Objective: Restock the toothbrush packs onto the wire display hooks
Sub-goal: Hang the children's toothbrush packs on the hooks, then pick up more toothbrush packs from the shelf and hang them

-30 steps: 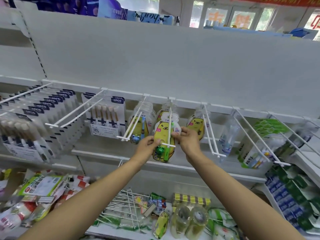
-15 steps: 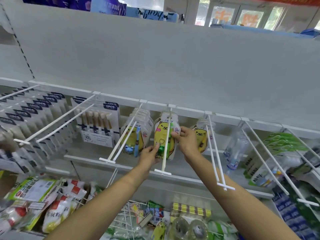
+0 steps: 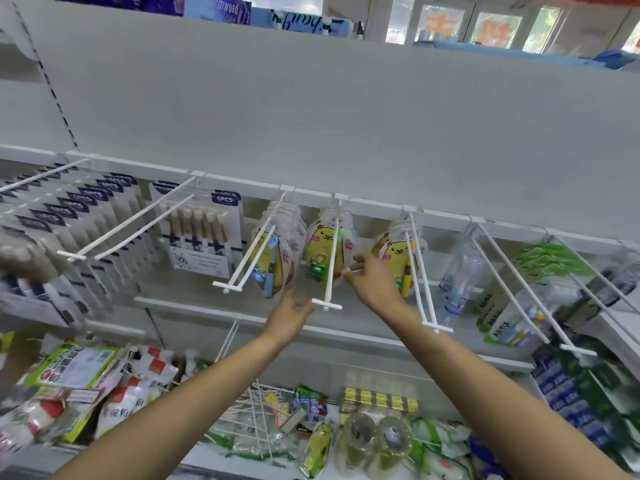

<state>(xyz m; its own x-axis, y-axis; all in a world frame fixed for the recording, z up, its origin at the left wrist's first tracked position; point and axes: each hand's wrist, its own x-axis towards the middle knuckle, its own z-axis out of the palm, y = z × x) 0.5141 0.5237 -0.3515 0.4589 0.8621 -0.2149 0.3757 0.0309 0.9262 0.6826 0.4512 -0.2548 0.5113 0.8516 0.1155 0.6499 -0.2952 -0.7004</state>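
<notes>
Head view: bear toothbrush pack [image 3: 323, 252] now sits far back on the middle wire hook [image 3: 329, 271] near the rail, so this pack is hung; left hand [image 3: 292, 308] has let go, dropped below the hook tip, loosely open, empty; right hand [image 3: 372, 282] fingertips still touch pack's right edge, earlier both gripped it.

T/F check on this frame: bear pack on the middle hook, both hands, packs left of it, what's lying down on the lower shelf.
1. The bear pack hangs at the back of the middle hook. True.
2. The left hand grips the pack. False: it is below the pack, fingers relaxed, holding nothing.
3. The right hand touches the pack's right edge. True.
4. The six-brush pack hangs right of the bear pack. False: it hangs to the left.
5. Loose hooks lie on the lower shelf. True.
</notes>
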